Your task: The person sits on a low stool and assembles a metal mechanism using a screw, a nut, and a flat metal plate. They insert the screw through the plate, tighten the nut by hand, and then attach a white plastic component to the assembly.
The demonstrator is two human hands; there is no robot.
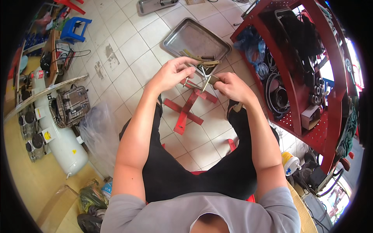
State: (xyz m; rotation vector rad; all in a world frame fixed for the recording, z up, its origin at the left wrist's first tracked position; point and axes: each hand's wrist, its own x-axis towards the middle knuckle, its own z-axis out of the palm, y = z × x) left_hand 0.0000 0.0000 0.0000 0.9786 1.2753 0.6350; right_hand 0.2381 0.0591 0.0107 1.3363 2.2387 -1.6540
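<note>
Between my knees stands a red metal stand (pixel 189 106) with crossed feet on the floor. A metal clamp-like assembly with a threaded bolt and crossed rods (pixel 206 79) sits at its top. My left hand (pixel 171 73) is at the assembly's left side, thumb and index finger apart, the index tip near a curved tan metal bar (pixel 210 62). Its lower fingers are partly hidden. My right hand (pixel 233 88) is closed around a flat greyish-tan metal piece (pixel 213 79) at the right side of the assembly.
A metal tray (pixel 182 37) lies beyond the stand, with dark parts at its near end. To the right rises a red perforated shelf rack (pixel 295 116) full of parts. At left are a white tank (pixel 64 151), a plaid bag (pixel 72 105) and a blue stool (pixel 74 29).
</note>
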